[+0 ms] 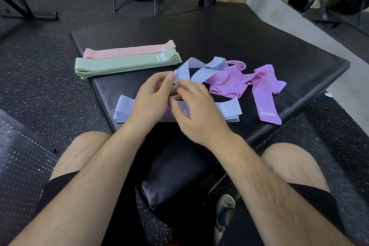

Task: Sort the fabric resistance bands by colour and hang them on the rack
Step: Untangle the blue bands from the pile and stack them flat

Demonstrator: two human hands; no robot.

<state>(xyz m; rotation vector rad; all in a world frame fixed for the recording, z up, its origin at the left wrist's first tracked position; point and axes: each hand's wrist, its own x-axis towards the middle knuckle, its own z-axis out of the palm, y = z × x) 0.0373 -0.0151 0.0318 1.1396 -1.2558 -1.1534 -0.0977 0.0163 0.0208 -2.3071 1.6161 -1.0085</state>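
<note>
Pinching one end of a loose blue band [201,68] with left hand [153,96] and right hand [196,112], fingers of both curled on the fabric, above the near edge of the black pad [269,50]. Under the hands, flat along that edge, a blue stack [123,110]. Near the left edge, a green stack [127,64] touching a peach stack [129,51]. Toward the right edge, crumpled purple bands [237,84].

Pink bands [129,51], green bands [127,64], light blue twisted band [201,70], light blue flat bands [229,109], bright purple bands [259,84], black bench [239,36], dark floor with white specks [40,86], black shorts [60,183]
</note>
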